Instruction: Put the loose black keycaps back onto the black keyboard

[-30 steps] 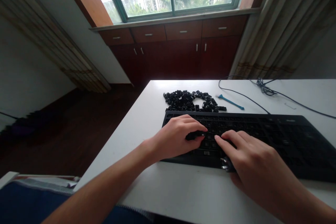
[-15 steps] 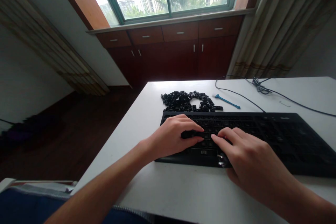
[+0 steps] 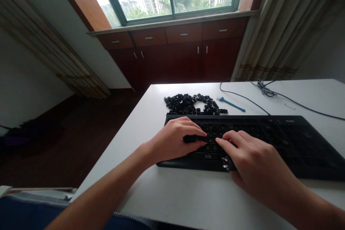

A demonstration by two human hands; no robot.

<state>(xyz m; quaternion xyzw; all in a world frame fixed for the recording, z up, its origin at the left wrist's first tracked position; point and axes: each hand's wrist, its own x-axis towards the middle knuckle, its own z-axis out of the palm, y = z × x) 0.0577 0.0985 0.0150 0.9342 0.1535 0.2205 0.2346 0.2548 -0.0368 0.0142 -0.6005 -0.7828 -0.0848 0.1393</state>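
Note:
A black keyboard (image 3: 280,129) lies across the white table, with switches or sockets showing where keycaps are off. My left hand (image 3: 178,138) rests over its left part. The thumb and index finger curl toward each other at the key rows, tips close together; anything between them is too dark to make out. Just to the right, my right hand (image 3: 250,154) is bent over the keyboard, its index fingertip down on the keys. Tucked under its palm is a dark tool with silver metal prongs (image 3: 225,163), its handle mostly hidden by the hand.
A pile of loose black keycaps (image 3: 183,103) sits behind the keyboard. Beside it lies a blue stick-like brush (image 3: 232,104). A black cable (image 3: 266,90) loops across the back of the table (image 3: 129,129), near a small bent wire (image 3: 290,106).
The view has shifted slightly, moving everything a little left in the picture. Both hands keep nearly the same pose on the keyboard.

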